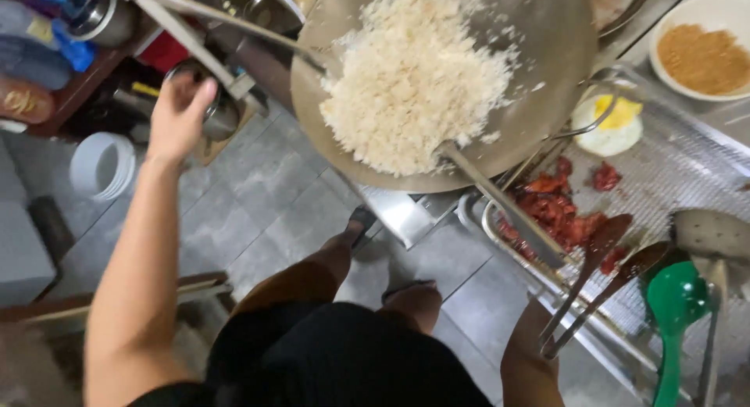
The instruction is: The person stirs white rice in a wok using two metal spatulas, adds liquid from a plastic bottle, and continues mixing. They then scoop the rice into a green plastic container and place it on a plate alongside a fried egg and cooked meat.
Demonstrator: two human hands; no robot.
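1. We're looking down into a working kitchen, a cook-stall kind of setup: a big metal wok (437, 79) heaped with white rice (414, 71) fills the upper middle.
2. Right of frame, a perforated steel counter (687, 173) carries a fried egg (613, 122), red meat pieces (558, 212) and a bowl of brown crumbs (703, 55).
3. Lower right, ladles and a green spoon (673, 313); grey tiled floor (258, 219) below.

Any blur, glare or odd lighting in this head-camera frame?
Head view: slightly soft overall; the left hand near the wok's handle is motion-smeared; the rice is overexposed, grains merging; the floor is dim; the right hand is out of frame.
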